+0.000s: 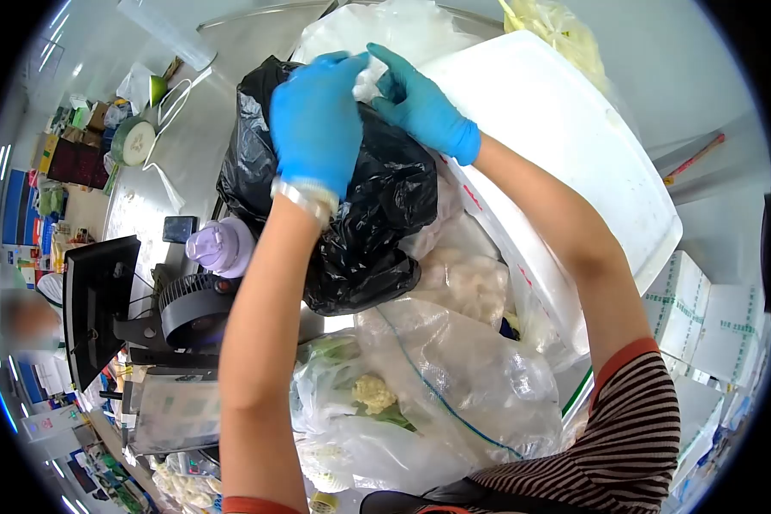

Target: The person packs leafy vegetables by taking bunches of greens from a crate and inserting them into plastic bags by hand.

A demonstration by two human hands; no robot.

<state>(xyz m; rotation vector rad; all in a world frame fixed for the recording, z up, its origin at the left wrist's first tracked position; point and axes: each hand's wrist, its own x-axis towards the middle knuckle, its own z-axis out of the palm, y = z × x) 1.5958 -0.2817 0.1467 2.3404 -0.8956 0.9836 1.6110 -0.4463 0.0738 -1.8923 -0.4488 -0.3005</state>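
Black bag (390, 184) is slumping beside a white box (522, 86). Head view: left hand (317, 124) is arching over the bag; right hand (428, 111) is angling in, fingers bent. Either grip, I cannot tell. Box is edging right forearm; steel counter (214, 111) is spreading leftward.

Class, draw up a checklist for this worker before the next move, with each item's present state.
1. Left hand gloved: ok, blue.
2. Right hand gloved: ok, blue.
3. Black bag within reach: ok.
4. Left hand's grip: cannot tell, partly hidden.
5. Purple bottle apart from both hands: ok.
6. Space around black bag free: not ok, white box and clear plastic bag crowd it.
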